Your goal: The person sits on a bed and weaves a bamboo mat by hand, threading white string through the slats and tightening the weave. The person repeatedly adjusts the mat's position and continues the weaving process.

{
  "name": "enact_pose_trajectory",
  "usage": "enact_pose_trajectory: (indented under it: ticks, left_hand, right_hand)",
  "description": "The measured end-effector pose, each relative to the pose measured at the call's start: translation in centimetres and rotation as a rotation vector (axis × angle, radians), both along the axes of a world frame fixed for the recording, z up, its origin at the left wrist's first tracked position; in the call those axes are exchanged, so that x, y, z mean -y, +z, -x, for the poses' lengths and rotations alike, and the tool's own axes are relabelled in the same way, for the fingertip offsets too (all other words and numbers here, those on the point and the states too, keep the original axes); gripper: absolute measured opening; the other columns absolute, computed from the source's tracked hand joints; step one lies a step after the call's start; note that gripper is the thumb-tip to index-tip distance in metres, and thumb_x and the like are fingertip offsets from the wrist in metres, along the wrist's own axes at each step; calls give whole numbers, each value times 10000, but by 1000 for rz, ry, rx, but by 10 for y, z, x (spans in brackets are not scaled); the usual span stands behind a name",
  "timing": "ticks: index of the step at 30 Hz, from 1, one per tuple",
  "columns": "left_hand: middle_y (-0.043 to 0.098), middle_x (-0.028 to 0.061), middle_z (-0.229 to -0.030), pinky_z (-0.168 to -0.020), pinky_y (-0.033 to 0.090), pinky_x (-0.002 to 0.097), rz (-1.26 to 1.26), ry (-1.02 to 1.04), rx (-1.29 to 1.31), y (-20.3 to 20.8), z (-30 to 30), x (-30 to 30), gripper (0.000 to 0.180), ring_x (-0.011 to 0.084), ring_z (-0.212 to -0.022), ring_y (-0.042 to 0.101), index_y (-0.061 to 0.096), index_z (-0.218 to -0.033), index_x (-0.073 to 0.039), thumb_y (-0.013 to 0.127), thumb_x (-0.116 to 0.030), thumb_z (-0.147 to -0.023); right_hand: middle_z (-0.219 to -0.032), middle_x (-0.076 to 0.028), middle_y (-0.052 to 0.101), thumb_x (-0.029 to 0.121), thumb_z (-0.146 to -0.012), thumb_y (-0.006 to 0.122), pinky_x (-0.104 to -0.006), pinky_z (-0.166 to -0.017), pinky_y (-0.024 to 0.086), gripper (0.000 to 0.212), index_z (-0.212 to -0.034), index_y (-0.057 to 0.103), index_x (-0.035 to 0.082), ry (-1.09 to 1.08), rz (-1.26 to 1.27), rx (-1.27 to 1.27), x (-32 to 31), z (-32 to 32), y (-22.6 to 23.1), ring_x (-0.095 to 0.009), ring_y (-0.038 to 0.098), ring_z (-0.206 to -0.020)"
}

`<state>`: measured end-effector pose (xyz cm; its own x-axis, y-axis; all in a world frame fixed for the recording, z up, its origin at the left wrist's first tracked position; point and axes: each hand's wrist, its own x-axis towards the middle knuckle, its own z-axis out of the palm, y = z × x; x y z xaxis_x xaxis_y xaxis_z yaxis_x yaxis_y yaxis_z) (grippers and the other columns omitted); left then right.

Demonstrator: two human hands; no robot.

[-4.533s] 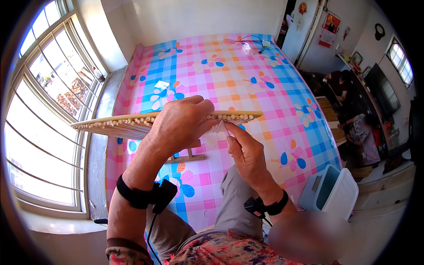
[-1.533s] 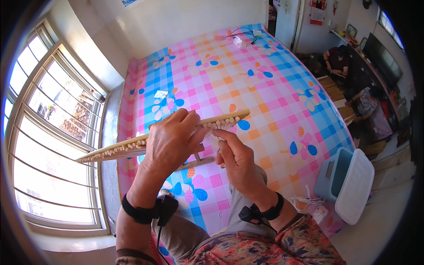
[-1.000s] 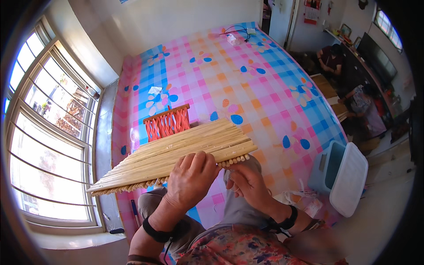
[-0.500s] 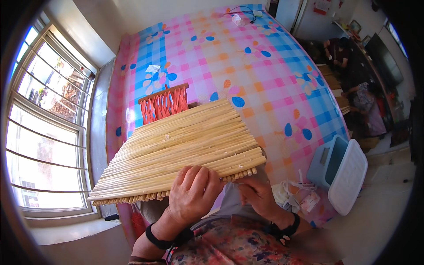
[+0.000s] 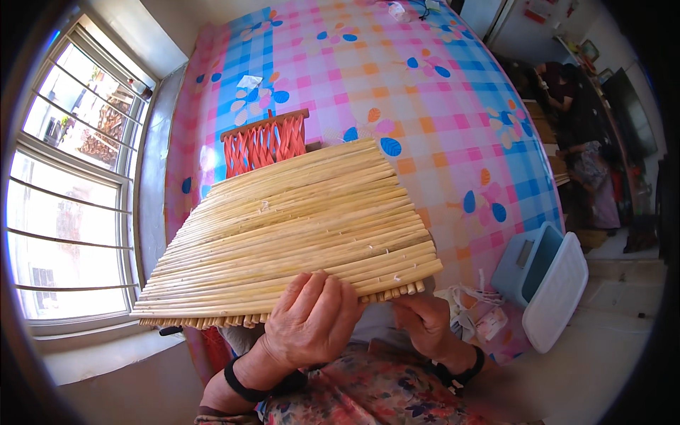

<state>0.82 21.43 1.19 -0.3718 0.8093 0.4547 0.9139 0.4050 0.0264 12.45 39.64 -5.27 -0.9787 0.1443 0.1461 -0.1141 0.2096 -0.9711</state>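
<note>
A wide mat of pale yellow plant stalks (image 5: 297,234), laid side by side, slants across my lap. Cut ends of a lower layer show along its near edge. My left hand (image 5: 312,315) grips that near edge, with the fingers bent over the top and the thumb side hidden. Just under the near right corner is my right hand (image 5: 425,322), its fingers curled together close to the stalk ends. Whatever they pinch there is hidden or too fine to make out. Both wrists wear black bands.
Beyond the mat stands a wooden frame (image 5: 265,145) strung with red strips on a checked, flowered cover (image 5: 453,134). A blue bin (image 5: 513,265) with a white lid (image 5: 556,294) is at right, near crumpled bags (image 5: 482,315). A barred window (image 5: 71,212) lines the left. Two people sit far right.
The view has shifted slightly. The mat reaches a little farther right and looks somewhat larger, with both hands still at its near edge. My left hand keeps its hold.
</note>
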Motion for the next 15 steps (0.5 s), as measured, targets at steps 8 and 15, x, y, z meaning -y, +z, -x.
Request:
enact_pose_trajectory:
  ticks: [8, 15]
  left_hand:
    - [646, 129, -905, -754, 567, 409, -15, -5, -2, 0, 1, 2, 251, 288, -831, 680, 666, -921, 24, 765, -181, -816]
    - [649, 141, -896, -732, 577, 416, -15, -16, 0, 0, 2, 2, 249, 298, -815, 681, 664, -909, 40, 763, -169, -816]
  right_hand:
    - [-710, -100, 651, -55, -921, 590, -293, -553, 488, 147, -1044, 671, -51, -8, -125, -61, 0, 4, -6, -186, 640, -602]
    - [-722, -87, 653, -36, -951, 573, -282, -555, 488, 162, -1072, 680, -33, 10, -101, -18, 1, 2, -14, -165, 634, -603]
